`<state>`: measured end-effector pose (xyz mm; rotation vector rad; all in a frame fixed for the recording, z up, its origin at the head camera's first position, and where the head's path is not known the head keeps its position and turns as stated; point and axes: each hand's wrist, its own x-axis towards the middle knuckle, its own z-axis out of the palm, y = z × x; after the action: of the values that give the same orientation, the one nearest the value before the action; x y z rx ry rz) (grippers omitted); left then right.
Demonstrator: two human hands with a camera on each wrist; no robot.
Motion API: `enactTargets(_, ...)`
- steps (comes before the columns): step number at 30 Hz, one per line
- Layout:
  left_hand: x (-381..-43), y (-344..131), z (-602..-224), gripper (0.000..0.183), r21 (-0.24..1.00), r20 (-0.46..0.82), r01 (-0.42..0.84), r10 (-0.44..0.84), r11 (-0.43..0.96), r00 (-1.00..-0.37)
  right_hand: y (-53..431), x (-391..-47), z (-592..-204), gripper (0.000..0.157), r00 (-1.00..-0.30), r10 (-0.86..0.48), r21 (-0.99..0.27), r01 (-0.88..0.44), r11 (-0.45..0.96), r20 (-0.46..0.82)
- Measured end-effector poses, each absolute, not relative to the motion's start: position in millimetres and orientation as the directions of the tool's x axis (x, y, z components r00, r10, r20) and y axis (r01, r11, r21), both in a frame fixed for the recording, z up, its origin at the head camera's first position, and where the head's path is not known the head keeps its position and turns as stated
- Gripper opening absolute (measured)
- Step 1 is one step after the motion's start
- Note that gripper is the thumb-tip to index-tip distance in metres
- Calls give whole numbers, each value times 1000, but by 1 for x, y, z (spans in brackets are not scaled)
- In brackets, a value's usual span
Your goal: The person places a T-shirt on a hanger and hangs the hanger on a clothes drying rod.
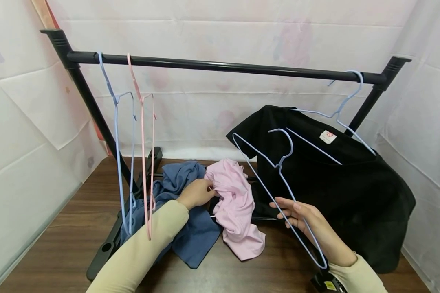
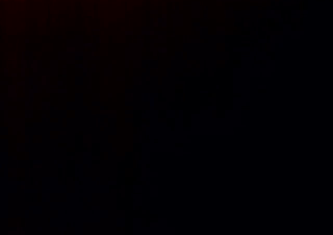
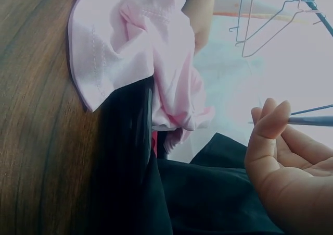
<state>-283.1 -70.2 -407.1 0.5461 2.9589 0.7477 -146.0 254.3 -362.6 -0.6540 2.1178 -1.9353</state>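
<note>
My left hand (image 1: 198, 193) reaches down to the pink garment (image 1: 234, 199), its thumb and fingers pinching the cloth at its left edge. The garment lies bunched on the table, and a stitched hem shows in the right wrist view. My right hand (image 1: 304, 221) holds a light blue wire hanger (image 1: 280, 165), hook upward, by its lower part. In the right wrist view the hanger's wire (image 3: 312, 121) runs between thumb and fingers. Under my left forearm is a crumpled blue garment (image 1: 196, 238). The left wrist view is black.
A black garment rack bar (image 1: 223, 67) spans the back. A blue hanger (image 1: 117, 134) and a pink hanger (image 1: 143, 142) hang at its left. On the right, a black T-shirt (image 1: 337, 199) hangs on another blue hanger (image 1: 340, 112). The wooden table (image 1: 58, 244) lies underneath.
</note>
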Motion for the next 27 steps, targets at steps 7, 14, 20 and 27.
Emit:
enactTargets(7,-287,-72,-404,17,580,131,317,298,750,-945,258,-146,-363,50,-881,-449,-980,-192,45,152)
enactTargets(14,-289,-73,-393,22,699,188,294,229,652,-955,262,-145,-361,49,-875,-458,-979,-200,43,159)
enactTargets(20,-292,-71,-382,29,761,202,274,186,588,-962,266,-144,-361,50,-883,-451,-980,-185,70,134)
enactTargets(27,-296,-64,-369,29,837,214,251,132,486,-968,269,-142,-358,51,-886,-450,-981,-171,87,115)
